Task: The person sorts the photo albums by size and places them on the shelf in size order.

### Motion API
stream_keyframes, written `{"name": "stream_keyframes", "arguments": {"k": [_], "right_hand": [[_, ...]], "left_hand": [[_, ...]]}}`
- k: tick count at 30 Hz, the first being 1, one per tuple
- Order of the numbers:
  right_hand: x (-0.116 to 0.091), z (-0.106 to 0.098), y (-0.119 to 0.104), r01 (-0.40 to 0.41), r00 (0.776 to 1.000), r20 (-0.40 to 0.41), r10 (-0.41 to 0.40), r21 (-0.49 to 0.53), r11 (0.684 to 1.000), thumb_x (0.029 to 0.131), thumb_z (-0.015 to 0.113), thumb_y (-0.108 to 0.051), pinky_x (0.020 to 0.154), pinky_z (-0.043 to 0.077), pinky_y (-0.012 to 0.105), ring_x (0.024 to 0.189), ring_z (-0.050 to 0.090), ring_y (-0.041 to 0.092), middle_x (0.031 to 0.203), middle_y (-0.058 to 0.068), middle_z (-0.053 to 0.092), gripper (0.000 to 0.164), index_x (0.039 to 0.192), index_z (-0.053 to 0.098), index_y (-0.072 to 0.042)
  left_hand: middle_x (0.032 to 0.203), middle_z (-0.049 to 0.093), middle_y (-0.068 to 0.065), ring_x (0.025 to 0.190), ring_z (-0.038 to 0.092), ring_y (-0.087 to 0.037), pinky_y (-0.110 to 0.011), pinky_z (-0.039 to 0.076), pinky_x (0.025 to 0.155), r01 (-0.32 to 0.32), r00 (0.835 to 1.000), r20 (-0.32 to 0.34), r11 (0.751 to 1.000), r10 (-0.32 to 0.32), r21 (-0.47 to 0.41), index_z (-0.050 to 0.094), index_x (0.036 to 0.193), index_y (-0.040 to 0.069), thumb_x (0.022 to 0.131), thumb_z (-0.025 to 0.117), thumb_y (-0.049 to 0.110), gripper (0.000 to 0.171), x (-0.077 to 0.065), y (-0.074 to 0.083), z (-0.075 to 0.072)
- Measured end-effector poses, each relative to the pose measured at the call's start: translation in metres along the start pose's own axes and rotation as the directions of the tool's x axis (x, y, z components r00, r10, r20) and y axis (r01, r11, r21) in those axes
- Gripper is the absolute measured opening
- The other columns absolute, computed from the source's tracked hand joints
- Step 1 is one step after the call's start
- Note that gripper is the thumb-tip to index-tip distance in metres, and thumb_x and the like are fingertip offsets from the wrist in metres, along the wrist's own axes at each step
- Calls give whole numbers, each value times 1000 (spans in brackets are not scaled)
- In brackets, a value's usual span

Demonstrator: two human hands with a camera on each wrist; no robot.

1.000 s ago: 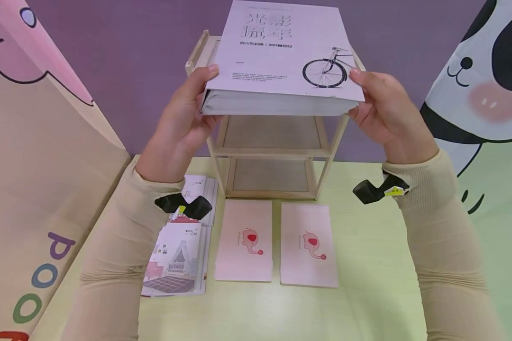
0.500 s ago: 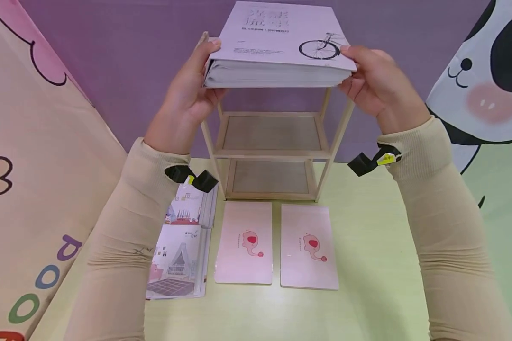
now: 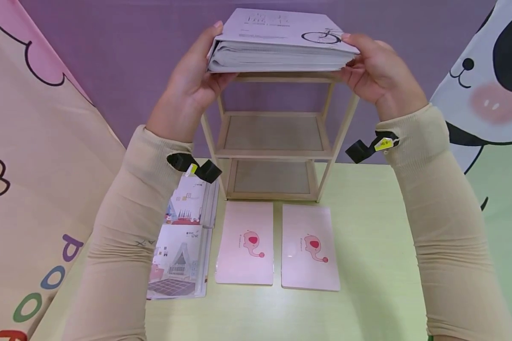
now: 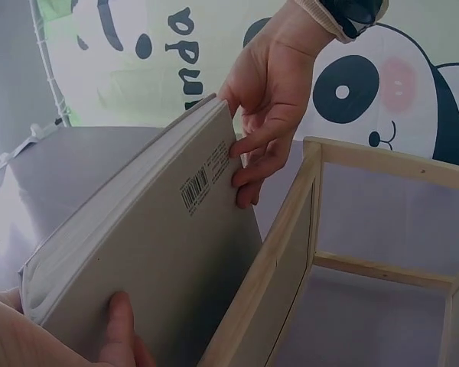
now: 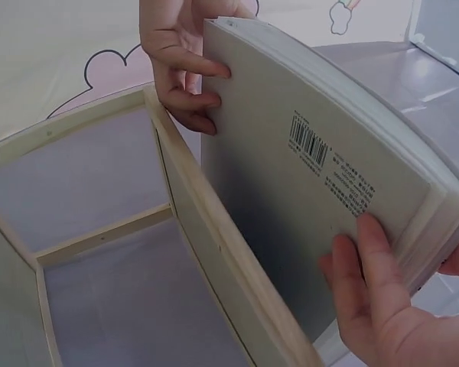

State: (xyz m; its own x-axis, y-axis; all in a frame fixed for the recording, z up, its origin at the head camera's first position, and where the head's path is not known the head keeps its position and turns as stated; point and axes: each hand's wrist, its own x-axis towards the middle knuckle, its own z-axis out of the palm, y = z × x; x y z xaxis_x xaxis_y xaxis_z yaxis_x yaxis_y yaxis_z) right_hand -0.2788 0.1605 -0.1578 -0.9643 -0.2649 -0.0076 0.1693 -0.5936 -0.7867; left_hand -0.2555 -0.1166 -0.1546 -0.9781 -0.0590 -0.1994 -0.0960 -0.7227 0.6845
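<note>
A thick white photo album [image 3: 281,54] with a bicycle drawn on its cover is held level at the top of a wooden shelf rack [image 3: 277,154]. My left hand [image 3: 189,80] grips its left side, thumb on the cover and fingers underneath. On the opposite side my right hand [image 3: 377,73] pinches the near right corner the same way. Both wrist views show the album's back cover [image 4: 168,222] with a barcode, fingertips pressed to it. In the right wrist view, the album's underside [image 5: 268,183] lies close over the rack's top frame [image 5: 214,222].
Two pink elephant booklets [image 3: 244,244] [image 3: 310,248] lie side by side before the rack on the pale green table [image 3: 379,265]. To their left are stacks of illustrated books [image 3: 177,260], partly behind the left sleeve. Cartoon-printed cloths [image 3: 482,85] hang at both sides.
Both hands have carried the album away toward the rack's top, and its cover now appears flatter from my view. The booklets and book stacks stay where they were.
</note>
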Motion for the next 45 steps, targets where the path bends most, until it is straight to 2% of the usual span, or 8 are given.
{"name": "stream_keyframes", "arguments": {"k": [8,15,23,27,31,36,41,45], "right_hand": [[7,-3,2,-40,998,-38,42,54,998,97,54,-3,61,57,36,70,67,30,90,23,68,17,107,59,10],[9,-6,2,-76,995,-51,81,82,994,96,57,-3,68,57,37,74,68,31,92,24,68,19,110,58,10],[10,-10,7,-60,992,-104,71,112,992,95,59,-5,63,57,38,70,66,30,87,22,66,18,107,58,8],[9,-10,9,-44,990,-127,56,96,994,95,61,-6,67,57,36,74,66,29,95,20,65,20,111,58,6],[3,-10,13,2,991,-135,5,53,999,96,57,-4,69,57,33,79,65,27,106,19,61,23,117,56,5],[-6,-8,20,73,990,-118,-75,-16,997,96,54,0,66,56,30,80,66,25,109,18,62,27,122,53,8],[-11,-6,28,126,991,-38,-130,-105,986,92,58,5,74,55,27,94,64,23,127,17,56,47,136,45,9],[-14,-10,31,171,982,114,-150,-210,963,88,59,13,84,51,24,103,61,20,137,18,46,63,145,30,12]], "left_hand": [[83,67,-13,69,63,-23,-33,55,54,7,999,-42,999,-6,33,67,99,4,87,74,21,21,3,-3,0],[96,65,-14,82,63,-24,-36,57,63,8,1000,-13,1000,-8,-6,62,116,23,88,72,17,30,2,-5,-5],[101,61,-15,81,61,-22,-31,54,59,6,997,74,998,-10,58,56,122,12,93,65,15,30,-5,-8,-12],[96,62,-16,76,62,-21,-28,55,58,-57,991,127,996,47,72,58,122,8,94,62,8,28,-12,-11,-17],[98,66,-17,81,65,-22,-27,56,68,-120,980,167,989,104,88,62,109,-9,93,60,-2,18,-19,-16,-19],[116,58,-18,97,61,-21,-24,51,84,-237,956,237,936,176,261,48,131,-15,92,55,-10,40,-21,-24,-26],[103,57,-13,90,61,-16,-25,51,87,-325,938,239,876,250,358,46,135,-13,90,57,-11,47,-18,-30,-31],[106,62,-14,91,61,-14,-26,49,90,-408,911,257,788,322,461,52,132,-10,89,61,-8,44,-16,-34,-37]]}}
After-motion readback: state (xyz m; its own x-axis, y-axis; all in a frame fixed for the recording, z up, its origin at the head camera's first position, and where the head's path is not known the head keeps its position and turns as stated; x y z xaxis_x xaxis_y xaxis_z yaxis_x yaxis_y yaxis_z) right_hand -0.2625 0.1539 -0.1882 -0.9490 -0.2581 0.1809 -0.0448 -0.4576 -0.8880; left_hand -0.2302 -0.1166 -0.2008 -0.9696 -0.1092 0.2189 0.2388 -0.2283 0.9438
